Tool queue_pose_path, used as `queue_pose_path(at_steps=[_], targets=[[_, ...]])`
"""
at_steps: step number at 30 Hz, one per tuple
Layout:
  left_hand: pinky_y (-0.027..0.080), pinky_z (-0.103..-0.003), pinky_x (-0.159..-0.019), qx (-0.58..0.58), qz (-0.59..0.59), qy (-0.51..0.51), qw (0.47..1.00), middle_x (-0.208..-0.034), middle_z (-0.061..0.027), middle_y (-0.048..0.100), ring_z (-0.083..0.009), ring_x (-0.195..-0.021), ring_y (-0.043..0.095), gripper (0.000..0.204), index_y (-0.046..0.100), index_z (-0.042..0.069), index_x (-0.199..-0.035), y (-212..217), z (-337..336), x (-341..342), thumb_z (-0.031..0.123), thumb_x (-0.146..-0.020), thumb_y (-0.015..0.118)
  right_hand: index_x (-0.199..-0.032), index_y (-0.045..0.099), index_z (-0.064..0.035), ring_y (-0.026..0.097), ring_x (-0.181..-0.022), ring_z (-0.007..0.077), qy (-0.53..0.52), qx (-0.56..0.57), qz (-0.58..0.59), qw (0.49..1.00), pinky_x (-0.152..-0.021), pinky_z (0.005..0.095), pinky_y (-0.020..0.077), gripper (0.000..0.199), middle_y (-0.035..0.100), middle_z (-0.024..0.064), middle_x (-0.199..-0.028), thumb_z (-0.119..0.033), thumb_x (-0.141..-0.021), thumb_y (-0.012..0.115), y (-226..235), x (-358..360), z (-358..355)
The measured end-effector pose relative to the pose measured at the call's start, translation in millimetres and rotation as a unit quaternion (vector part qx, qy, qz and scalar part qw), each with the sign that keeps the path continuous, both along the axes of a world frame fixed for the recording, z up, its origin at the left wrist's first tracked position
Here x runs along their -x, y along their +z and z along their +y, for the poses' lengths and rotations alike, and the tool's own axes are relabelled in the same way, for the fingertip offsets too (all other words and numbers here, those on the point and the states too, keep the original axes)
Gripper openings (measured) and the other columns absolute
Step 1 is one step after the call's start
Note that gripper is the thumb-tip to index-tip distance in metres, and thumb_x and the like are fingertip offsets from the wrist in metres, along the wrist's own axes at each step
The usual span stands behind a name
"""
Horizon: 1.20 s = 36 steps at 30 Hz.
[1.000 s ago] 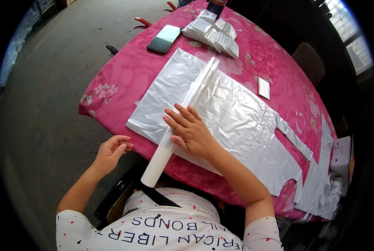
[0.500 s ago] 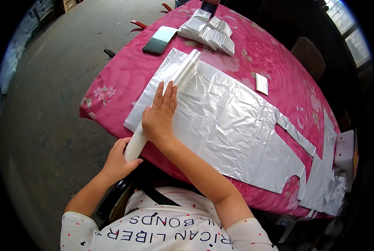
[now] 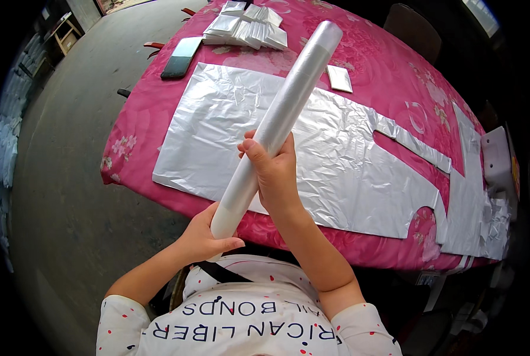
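In the head view, the left hand (image 3: 201, 238) grips the lower end of a long whitish roll (image 3: 278, 117), with the thumb stretched along the near side and the fingers going round behind, partly hidden. The right hand (image 3: 273, 171) is closed round the roll's middle: its thumb lies over the top, and fingertips show at the left side. The roll slants from close to the person's shirt (image 3: 235, 320) up to the right, crossing above a wrinkled silvery plastic sheet (image 3: 348, 172) that lies spread on the table. The sheet has curved cut-outs and strips at its right end, and its left corner lies near the edge of the pink flowered tablecloth (image 3: 137, 121). A phone (image 3: 181, 57) lies beyond the sheet on the left, just beside a fanned pile of folded silvery packets (image 3: 250, 28). One small flat packet (image 3: 339, 78) lies apart from these, near the roll's upper end. At the far right are another plastic piece (image 3: 463, 199), some crumpled plastic (image 3: 496, 228) and a white box (image 3: 495, 151).
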State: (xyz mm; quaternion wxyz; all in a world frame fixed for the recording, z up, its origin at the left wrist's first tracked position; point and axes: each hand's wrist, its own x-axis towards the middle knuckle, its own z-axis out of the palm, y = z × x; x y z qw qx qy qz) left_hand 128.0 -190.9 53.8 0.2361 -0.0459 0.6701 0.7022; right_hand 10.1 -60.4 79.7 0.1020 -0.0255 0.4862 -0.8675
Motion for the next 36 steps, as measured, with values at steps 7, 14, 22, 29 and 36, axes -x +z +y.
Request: queue_pose_path(at_steps=[7, 14, 22, 29, 36], targets=[[0.048, -0.029, -0.051, -0.483, -0.243, -0.165, 0.825, -0.064, -0.0112, 0.053, -0.0168, -0.051, 0.055, 0.046, 0.05, 0.0, -0.098, 5, 15, -1, 0.027, -0.068, 0.072, -0.124, 0.031, 0.0013, 0.058, -0.078, 0.0154, 0.074, 0.164, -0.052, 0.982, -0.072, 0.031, 0.0497, 0.065, 0.054, 0.0065, -0.087, -0.017, -0.074, 0.069, 19, -15, 36], [0.046, -0.03, -0.079, 0.045, 0.088, 0.015, 0.995, -0.107, -0.0136, 0.053, -0.0171, -0.096, 0.056, 0.054, 0.038, 0.001, -0.124, -2, 32, 12, 0.025, -0.083, 0.061, -0.119, 0.036, 0.0012, 0.058, -0.079, 0.0151, -0.029, -0.021, -0.017, 0.999, -0.072, 0.0306, 0.049, 0.054, 0.055, 0.0077, -0.088, -0.014, -0.077, 0.068, -21, -34, 29], [0.046, -0.028, -0.054, -0.112, -0.113, -0.052, 0.986, -0.077, -0.0057, 0.055, -0.0127, -0.058, 0.054, 0.057, 0.043, 0.003, -0.117, -8, 11, 1, 0.041, -0.081, 0.064, -0.125, 0.034, 0.0009, 0.058, -0.087, 0.0175, 0.036, 0.044, -0.086, 0.995, -0.078, 0.0315, 0.0475, 0.064, 0.058, 0.0105, -0.096, -0.019, -0.077, 0.071, -44, -16, 52], [0.043, -0.025, -0.05, -0.174, -0.254, -0.126, 0.943, -0.073, -0.0053, 0.055, -0.0125, -0.055, 0.053, 0.077, 0.046, 0.0, -0.123, -12, -1, -19, 0.052, -0.072, 0.068, -0.122, 0.04, -0.0013, 0.053, -0.084, 0.0112, -0.172, -0.097, -0.07, 0.978, -0.071, 0.0227, 0.0427, 0.046, 0.058, 0.0092, -0.102, -0.025, -0.086, 0.057, -47, 55, 169], [0.043, -0.024, -0.051, -0.208, -0.287, -0.106, 0.929, -0.074, -0.0056, 0.054, -0.0127, -0.055, 0.052, 0.076, 0.045, -0.002, -0.123, -23, -5, -29, 0.05, -0.072, 0.068, -0.101, 0.06, -0.0025, 0.051, -0.067, 0.0048, 0.041, -0.222, -0.073, 0.971, -0.056, 0.0175, 0.0399, 0.029, 0.062, 0.0038, -0.088, -0.028, -0.086, 0.058, -43, 58, 190]])
